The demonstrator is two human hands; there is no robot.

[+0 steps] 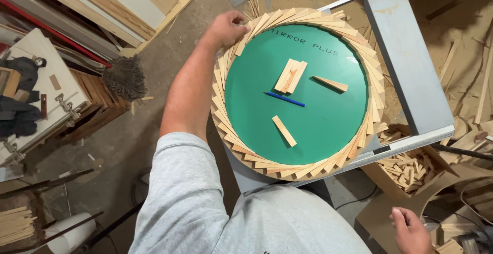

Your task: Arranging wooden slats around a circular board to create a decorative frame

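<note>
A round green disc point(318, 125) lies on a grey table point(411, 59), ringed by overlapping slanted wooden slats point(226, 115). My left hand point(226, 28) rests on the slats at the ring's upper left edge, fingers curled over them. On the green face lie a pair of wood pieces point(290, 76), a wedge point(330, 83), a single slat point(284, 131) and a blue pen point(284, 99). My right hand point(411, 231) hangs low at the bottom right, apart from the disc, with nothing visibly in it, close to a cardboard box of slats point(411, 171).
A mop head point(125, 78) lies on the floor at left beside a wooden crate point(97, 105). Boards lean at top left. A metal ruler point(359, 157) runs along the table's near edge. Wood scraps and shavings litter the right side. A bundle of thin sticks point(15, 226) sits bottom left.
</note>
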